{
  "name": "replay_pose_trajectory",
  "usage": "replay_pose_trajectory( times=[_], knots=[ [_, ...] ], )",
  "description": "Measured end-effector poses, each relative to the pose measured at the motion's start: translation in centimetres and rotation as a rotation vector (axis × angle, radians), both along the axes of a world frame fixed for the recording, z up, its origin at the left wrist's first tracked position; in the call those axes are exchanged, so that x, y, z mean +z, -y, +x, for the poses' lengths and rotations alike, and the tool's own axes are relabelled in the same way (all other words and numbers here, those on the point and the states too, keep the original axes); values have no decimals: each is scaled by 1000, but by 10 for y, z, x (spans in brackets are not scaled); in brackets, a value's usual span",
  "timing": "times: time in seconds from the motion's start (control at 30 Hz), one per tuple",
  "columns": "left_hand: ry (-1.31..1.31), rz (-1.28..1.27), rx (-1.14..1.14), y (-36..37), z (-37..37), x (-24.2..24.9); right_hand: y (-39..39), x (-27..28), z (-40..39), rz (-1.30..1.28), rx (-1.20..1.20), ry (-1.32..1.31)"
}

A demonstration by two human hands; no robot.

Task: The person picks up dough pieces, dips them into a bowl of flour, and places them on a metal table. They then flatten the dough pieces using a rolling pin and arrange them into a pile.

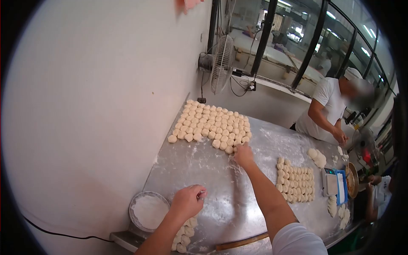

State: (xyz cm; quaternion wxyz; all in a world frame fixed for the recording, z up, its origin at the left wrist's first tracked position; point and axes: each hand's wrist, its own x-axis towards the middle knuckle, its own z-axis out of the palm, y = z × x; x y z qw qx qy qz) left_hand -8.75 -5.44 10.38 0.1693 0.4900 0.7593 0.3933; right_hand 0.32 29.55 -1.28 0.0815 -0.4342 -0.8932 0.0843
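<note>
A large block of pale dough balls (212, 121) lies in close rows at the far end of the floured metal table. My right hand (243, 155) reaches to its near right corner, fingers closed round a dough ball that they mostly hide. My left hand (188, 202) hovers over the table nearer to me, fingers curled in; whatever they hold cannot be made out. Beside and partly beneath my left forearm are more dough balls (183, 240) and a round bowl of white flour (148, 211).
To the right stand another block of dough pieces (295, 180), a digital scale (330, 182) and a blue tray (341, 187). A wooden rolling pin (242, 241) lies near me. One co-worker (327, 106) works at the right side; another person's arm (374, 191) shows lower. A fan (222, 63) hangs by the windows.
</note>
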Motion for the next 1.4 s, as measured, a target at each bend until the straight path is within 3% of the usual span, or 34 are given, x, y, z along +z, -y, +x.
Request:
replay_pose_trajectory(
  times=[0.13,0.23,0.33,0.43,0.63,0.73,0.87,0.93,1.0,1.07,1.23,1.33,1.4],
  knots=[
    [-1,-11,53,3,-2,8,-19,0,18,44,-53,-201],
    [23,22,94,5,-8,7,-35,9,29,-335,-254,-497],
    [47,81,182,8,-19,13,-23,24,43,-787,-275,-949],
    [59,187,324,10,-32,17,21,58,43,-1075,-188,-1103],
    [29,437,606,22,-63,25,166,123,11,-1395,89,-914],
    [78,502,713,31,-75,34,236,115,-16,-1305,480,-654],
    [172,570,750,31,-79,27,324,116,-52,-738,963,-285],
    [160,552,734,30,-78,25,362,35,-83,-623,1048,-163],
    [88,491,705,32,-76,23,377,10,-81,-471,1165,-151],
    [85,444,696,36,-75,21,378,37,-79,-269,1311,-260],
    [66,444,675,37,-74,26,354,80,-40,-617,1002,-240],
    [76,438,643,36,-72,25,343,123,26,-691,827,-54],
    [83,436,618,34,-71,26,349,113,67,-732,790,82]
  ],
)
